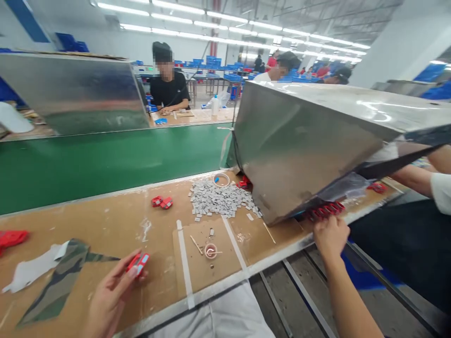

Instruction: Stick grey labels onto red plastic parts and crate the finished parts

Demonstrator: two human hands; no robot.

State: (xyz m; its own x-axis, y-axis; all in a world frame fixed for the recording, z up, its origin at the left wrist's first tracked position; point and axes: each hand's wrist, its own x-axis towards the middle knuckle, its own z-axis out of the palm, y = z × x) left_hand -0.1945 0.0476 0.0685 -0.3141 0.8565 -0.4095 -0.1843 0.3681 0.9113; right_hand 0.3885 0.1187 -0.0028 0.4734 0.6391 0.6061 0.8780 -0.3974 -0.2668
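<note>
My left hand (118,286) holds a small red part (139,264) with a light blue-grey face between thumb and fingers, over the brown work surface. Far to the right, my right hand (331,232) reaches to a row of red parts (326,211) beneath the edge of a metal hood; its fingertips are partly hidden against them. A heap of small grey pieces (220,198) lies mid-table, with a white ring (221,180) at its back. Nearer me, a small cup (210,251) with a stick in it stands on a cardboard piece (197,277). Two red parts (162,202) lie left of the heap.
The big metal hood (299,141) overhangs the right side. A green belt (105,155) runs behind the table. Camouflage cloth (59,286) and a red item (14,238) lie at left. A person in black (170,91) sits opposite; another person's arm (412,178) shows at right.
</note>
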